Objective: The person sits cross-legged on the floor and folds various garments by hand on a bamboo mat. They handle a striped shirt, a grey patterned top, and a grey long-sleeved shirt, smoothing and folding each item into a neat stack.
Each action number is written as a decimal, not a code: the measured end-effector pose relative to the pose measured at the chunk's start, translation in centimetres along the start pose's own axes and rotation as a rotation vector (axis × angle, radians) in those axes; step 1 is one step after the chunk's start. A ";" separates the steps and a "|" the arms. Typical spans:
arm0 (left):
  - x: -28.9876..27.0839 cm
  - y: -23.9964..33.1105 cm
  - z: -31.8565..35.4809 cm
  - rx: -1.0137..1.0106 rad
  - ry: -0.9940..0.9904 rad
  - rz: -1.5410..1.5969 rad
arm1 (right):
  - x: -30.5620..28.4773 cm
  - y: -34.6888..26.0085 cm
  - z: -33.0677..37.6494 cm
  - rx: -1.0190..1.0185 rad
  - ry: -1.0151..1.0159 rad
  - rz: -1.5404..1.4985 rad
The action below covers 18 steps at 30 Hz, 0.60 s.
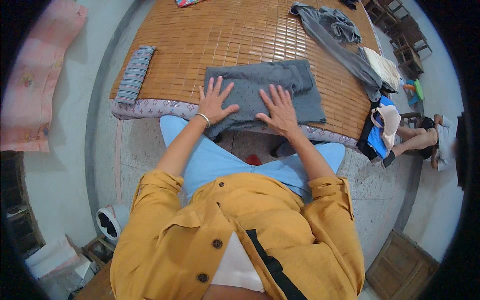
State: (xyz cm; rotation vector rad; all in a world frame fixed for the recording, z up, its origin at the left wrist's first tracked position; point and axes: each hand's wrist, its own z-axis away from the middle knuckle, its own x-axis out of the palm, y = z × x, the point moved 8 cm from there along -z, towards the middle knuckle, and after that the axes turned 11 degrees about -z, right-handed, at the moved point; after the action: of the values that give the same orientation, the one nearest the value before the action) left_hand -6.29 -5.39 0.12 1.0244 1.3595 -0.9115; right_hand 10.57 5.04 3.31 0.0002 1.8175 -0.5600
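A grey garment (255, 82) with small dark dots lies folded into a rough rectangle at the near edge of the bed, its lower part hanging slightly over the rim. My left hand (214, 104) rests flat on its left side, fingers spread, a bracelet round the wrist. Across from it, my right hand (281, 111) presses flat on the middle of the cloth with the fingers stretched out. Neither hand grips anything. The exact kind of garment cannot be made out in its folded state.
A bamboo mat (220, 35) covers the bed. A striped folded cloth (136, 75) lies left. At right are a crumpled grey garment (335, 45), a cream cloth (381, 69) and a pile with a blue piece (376, 140). A person (425, 137) sits beyond; wooden chairs (407, 45) stand far right.
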 end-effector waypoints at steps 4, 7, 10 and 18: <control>0.3 -5.1 -1.8 -0.244 0.071 0.156 | -2.0 3.7 1.9 0.116 0.078 0.004; 1.3 -8.9 -3.8 -0.275 0.372 0.364 | -4.7 7.4 3.3 0.288 0.295 0.027; -0.8 -9.0 -5.1 -0.475 0.089 0.525 | -6.5 11.9 5.2 0.663 0.304 0.146; 0.5 -9.8 -4.5 -0.368 0.083 0.784 | -4.6 19.6 1.6 0.694 -0.183 -0.086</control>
State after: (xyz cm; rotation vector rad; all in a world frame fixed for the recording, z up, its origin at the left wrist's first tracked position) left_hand -16.98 -4.18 -0.66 1.1713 0.9984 -0.0335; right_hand 18.98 23.12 -0.20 0.3321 1.3759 -1.1871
